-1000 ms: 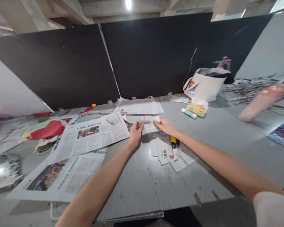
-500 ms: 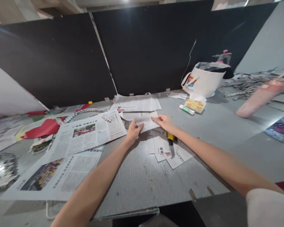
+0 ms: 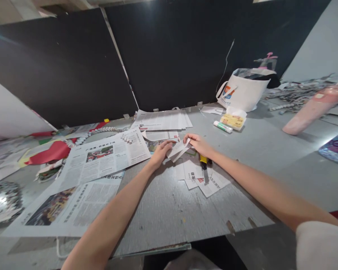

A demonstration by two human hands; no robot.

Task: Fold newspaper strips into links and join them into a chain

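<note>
Newsprint strip (image 3: 178,150) sits pinched between both hands over the middle of the grey table (image 3: 169,210), folded into a narrow white band that slants up toward the right. Both forearms reach forward; the left hand (image 3: 161,153) clamps the strip's lower end, the right hand (image 3: 197,144) closes thumb and fingers on its upper end. Just beneath lie cut paper pieces (image 3: 205,182) with a yellow-handled utility knife (image 3: 204,168) on them. An open newspaper (image 3: 107,157) spreads to the left, a paper stack (image 3: 162,120) lies behind, and a glue stick (image 3: 223,126) and white bag (image 3: 243,93) stand well to the right.
</note>
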